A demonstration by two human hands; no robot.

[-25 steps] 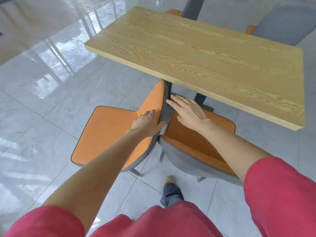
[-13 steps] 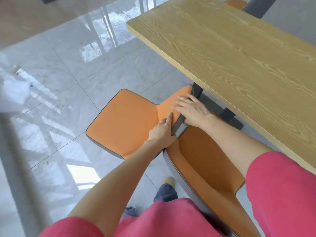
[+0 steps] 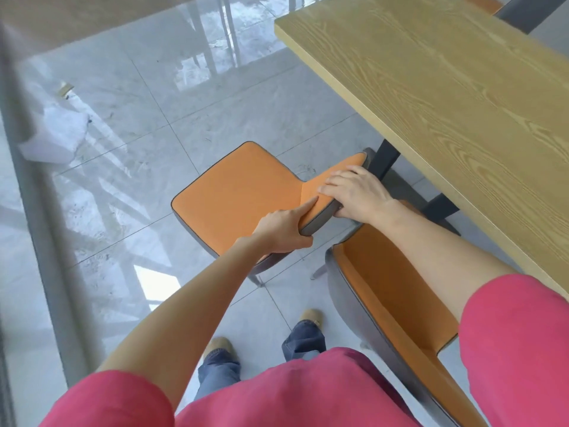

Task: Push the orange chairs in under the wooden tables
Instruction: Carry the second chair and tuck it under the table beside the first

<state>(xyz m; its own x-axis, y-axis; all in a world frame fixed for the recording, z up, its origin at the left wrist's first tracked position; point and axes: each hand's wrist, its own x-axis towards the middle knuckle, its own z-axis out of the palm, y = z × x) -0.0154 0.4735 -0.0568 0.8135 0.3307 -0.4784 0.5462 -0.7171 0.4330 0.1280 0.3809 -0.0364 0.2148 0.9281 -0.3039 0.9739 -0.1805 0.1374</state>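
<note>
An orange chair (image 3: 240, 195) with a grey shell stands on the tiled floor, left of the wooden table (image 3: 446, 97). Its seat points away from the table and its backrest faces the table's dark leg. My left hand (image 3: 283, 231) grips the near end of that backrest's top edge. My right hand (image 3: 357, 194) is wrapped over the same edge, further along. A second orange chair (image 3: 397, 300) sits below my right forearm, close beside the table's long edge.
The table's dark metal leg and foot (image 3: 388, 161) stand just behind the gripped backrest. A glass wall with a grey frame (image 3: 40, 211) runs along the left. Another chair (image 3: 520, 10) shows past the table's far side. My feet (image 3: 311, 317) are on the floor below.
The view has swung left and down. The gripped chair has turned and come away from the second chair, opening a gap between them. Both hands stayed on its backrest.
</note>
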